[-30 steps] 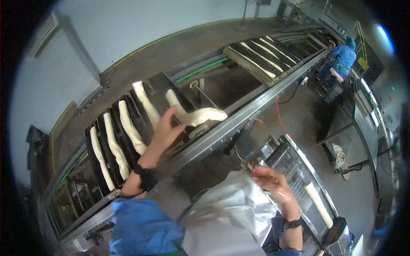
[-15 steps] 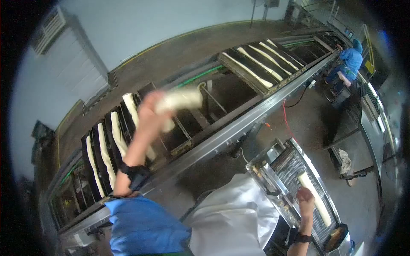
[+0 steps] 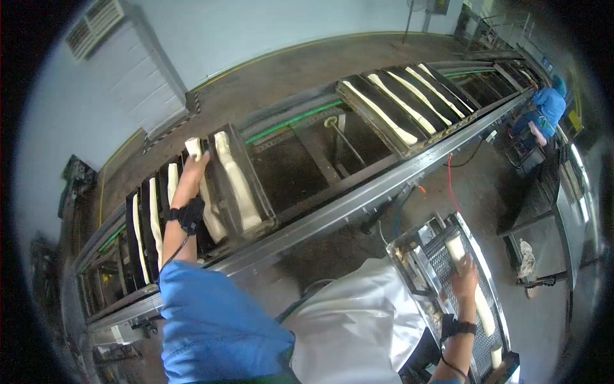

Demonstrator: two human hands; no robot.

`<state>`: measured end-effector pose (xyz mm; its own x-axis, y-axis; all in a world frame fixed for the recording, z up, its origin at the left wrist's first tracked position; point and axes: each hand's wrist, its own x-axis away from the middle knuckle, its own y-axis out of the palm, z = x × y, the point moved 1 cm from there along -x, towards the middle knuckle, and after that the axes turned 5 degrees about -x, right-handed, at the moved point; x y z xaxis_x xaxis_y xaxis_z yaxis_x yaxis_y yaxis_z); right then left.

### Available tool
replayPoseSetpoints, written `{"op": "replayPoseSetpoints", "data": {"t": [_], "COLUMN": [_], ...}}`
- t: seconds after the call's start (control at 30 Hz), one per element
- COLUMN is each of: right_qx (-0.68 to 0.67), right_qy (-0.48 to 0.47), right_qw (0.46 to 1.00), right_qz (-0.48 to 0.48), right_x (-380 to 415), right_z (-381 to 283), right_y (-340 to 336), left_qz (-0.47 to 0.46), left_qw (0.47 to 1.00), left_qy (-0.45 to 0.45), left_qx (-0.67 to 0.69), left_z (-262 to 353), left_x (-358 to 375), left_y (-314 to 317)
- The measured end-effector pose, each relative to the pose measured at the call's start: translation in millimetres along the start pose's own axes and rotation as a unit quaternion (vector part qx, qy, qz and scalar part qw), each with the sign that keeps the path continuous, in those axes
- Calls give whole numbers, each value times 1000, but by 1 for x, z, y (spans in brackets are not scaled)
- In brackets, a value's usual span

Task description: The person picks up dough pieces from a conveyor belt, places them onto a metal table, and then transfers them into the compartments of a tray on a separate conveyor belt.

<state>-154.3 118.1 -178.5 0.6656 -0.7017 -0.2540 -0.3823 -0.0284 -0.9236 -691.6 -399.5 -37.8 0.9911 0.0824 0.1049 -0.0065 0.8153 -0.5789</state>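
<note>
My left hand (image 3: 196, 168) is over the near tray, its fingers round the upper part of a long pale dough strip (image 3: 214, 221) that lies in one of the dark grooves. To its right another dough strip (image 3: 238, 182) lies in the last groove, and several more lie to the left. My right hand (image 3: 465, 280) is on the small mesh conveyor, with its fingers wrapped round a dough piece (image 3: 484, 310) lying along the belt. The end of a further dough piece (image 3: 496, 356) shows lower on the belt.
A long metal conveyor rail (image 3: 326, 210) runs diagonally between me and the trays. A second tray (image 3: 409, 151) with several dough strips stands farther along. A co-worker in blue (image 3: 549, 105) is at the far right end. A metal table (image 3: 547, 246) stands at right.
The dough strip that my left hand carried now lies in the tray's right groove. My left hand has moved left and down onto the neighbouring strip. My right hand has closed round dough on the belt.
</note>
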Motion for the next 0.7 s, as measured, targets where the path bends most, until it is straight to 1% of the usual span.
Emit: {"op": "replayPoseSetpoints", "data": {"t": [0.03,0.1,0.13,0.17,0.2,0.23,0.27,0.3,0.33,0.37,0.4,0.43,0.47,0.5,0.53,0.57,0.6,0.63,0.67,0.7], "right_qx": [-1,-26,-26,9,43,41,56,73,73,56,37,-47,-102,-187,-268,-258,-396,-525,-661,-681], "right_qy": [-4,16,13,42,71,71,40,9,8,27,51,78,94,109,122,153,207,244,183,200], "right_qw": [1000,995,996,996,995,995,998,997,997,998,998,996,990,976,954,950,886,799,689,645], "right_qz": [-5,-93,-89,-74,-58,-58,-9,39,39,8,-27,-25,-23,15,61,86,124,166,236,282], "right_x": [-7,-34,-41,-45,-48,-51,-51,-51,-53,-55,-57,-55,-55,-50,-40,-23,-7,13,39,70], "right_z": [3,13,4,-11,-20,-20,-20,-20,-23,-29,-36,-40,-36,-38,-41,-42,-44,-38,-18,-8], "right_y": [8,27,31,31,29,36,45,49,50,57,55,48,43,28,9,-18,-52,-71,-78,-100], "left_qz": [31,94,96,22,-52,26,27,27,27,46,95,82,61,25,-26,-60,-113,-156,-200,-220], "left_qw": [999,995,995,992,974,961,960,971,973,960,951,958,960,972,969,964,954,933,927,903], "left_qy": [8,22,24,97,168,256,256,178,99,88,106,143,186,183,227,249,277,323,313,355], "left_qx": [-2,-8,-5,-73,-143,-104,-106,-156,-204,-261,-273,-236,-198,-145,-91,-66,-30,-38,-47,-98], "left_z": [-52,-151,-177,-188,-199,-197,-170,-129,-104,-108,-76,-72,-66,-42,-57,-18,3,9,24,44], "left_x": [-33,-94,-112,-120,-126,-104,-79,-40,-16,-16,16,15,13,34,11,51,59,64,80,101], "left_y": [3,9,-4,-21,-31,-36,-42,-51,-56,-49,-44,-40,-29,-15,4,22,46,70,95,117]}}
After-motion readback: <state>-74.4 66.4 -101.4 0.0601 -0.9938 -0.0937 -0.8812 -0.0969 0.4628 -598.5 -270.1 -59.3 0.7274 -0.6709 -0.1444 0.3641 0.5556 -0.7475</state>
